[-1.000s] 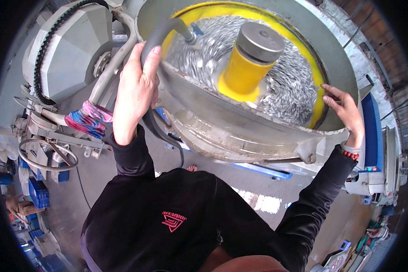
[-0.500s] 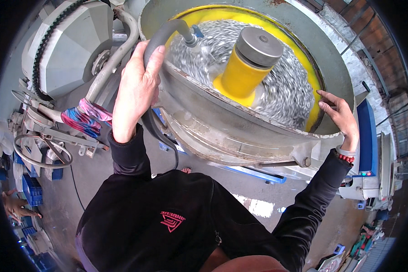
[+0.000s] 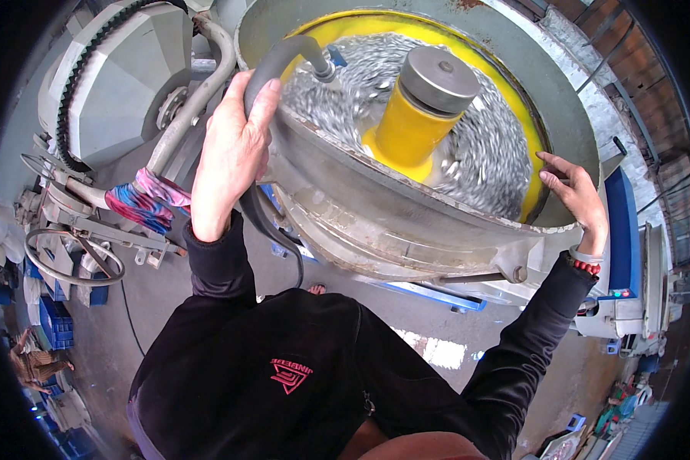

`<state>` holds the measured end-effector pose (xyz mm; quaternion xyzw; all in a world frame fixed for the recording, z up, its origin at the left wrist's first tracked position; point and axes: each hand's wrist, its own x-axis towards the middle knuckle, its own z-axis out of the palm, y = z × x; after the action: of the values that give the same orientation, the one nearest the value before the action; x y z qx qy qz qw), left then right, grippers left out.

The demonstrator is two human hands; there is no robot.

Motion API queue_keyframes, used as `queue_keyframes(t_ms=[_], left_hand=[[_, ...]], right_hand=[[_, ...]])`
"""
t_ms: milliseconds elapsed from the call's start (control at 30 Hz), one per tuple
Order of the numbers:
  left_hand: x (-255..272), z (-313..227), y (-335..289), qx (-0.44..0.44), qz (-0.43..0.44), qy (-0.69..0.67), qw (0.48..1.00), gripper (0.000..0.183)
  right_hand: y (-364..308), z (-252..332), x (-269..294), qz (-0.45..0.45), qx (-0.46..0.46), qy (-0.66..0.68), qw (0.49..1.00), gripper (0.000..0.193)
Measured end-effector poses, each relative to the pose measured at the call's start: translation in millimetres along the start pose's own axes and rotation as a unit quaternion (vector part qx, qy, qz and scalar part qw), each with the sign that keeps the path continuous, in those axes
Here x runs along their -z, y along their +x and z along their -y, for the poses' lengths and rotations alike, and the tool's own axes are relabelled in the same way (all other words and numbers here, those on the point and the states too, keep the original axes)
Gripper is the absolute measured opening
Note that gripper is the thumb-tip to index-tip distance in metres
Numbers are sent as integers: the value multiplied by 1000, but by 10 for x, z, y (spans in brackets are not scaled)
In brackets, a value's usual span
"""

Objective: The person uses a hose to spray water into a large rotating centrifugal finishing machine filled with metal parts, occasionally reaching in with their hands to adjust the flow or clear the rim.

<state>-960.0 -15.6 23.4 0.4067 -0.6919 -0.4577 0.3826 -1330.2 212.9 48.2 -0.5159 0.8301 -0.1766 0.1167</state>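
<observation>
My left hand (image 3: pixel 231 149) is closed around a grey hose (image 3: pixel 282 60) at the near left rim of a big round metal tub (image 3: pixel 429 218). The hose bends over the rim, and its metal nozzle (image 3: pixel 326 73), beside a blue lever, points down into the tub. Many small silvery pieces (image 3: pixel 494 149), blurred by motion, fill the yellow-lined bowl. In its middle stands a yellow column (image 3: pixel 410 134) with a grey metal cap (image 3: pixel 439 79). At the right rim rests my right hand (image 3: pixel 579 199), its thumb and forefinger stretched apart towards the yellow lining, holding nothing visible.
A pale many-sided drum machine (image 3: pixel 126 84) with a toothed belt stands at left. Below it are a cloth-wrapped pipe (image 3: pixel 142 201) and a handwheel (image 3: pixel 73 257). Blue crates (image 3: pixel 56 322) and another person (image 3: pixel 38 360) are at the far left. A blue panel (image 3: pixel 621 234) is at right.
Both hands and the hose hold nearly the same places. The silvery pieces in the tub have shifted. The person at the far left has changed posture.
</observation>
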Motion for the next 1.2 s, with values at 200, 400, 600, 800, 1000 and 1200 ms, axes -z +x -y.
queue_keyframes(t_ms=[200,400,600,800,1000,1200], left_hand=[[-7,18,24,-13,6,2,1000,42],[-15,-4,5,-9,3,-5,1000,42],[-48,-42,23,-11,8,-11,1000,42],[-16,6,2,-12,-14,3,1000,43],[-34,34,33,-23,-4,7,1000,46],[-86,30,15,-22,-26,-20,999,36]], right_hand=[[-54,-23,15,-3,-13,9,1000,40],[-27,-10,-26,-8,-3,25,1000,40],[-112,0,49,-16,-13,7,1000,41],[37,-8,-17,-1,13,5,1000,40],[-39,-107,-2,-5,8,20,1000,40],[-32,-67,-15,-4,4,33,999,40]])
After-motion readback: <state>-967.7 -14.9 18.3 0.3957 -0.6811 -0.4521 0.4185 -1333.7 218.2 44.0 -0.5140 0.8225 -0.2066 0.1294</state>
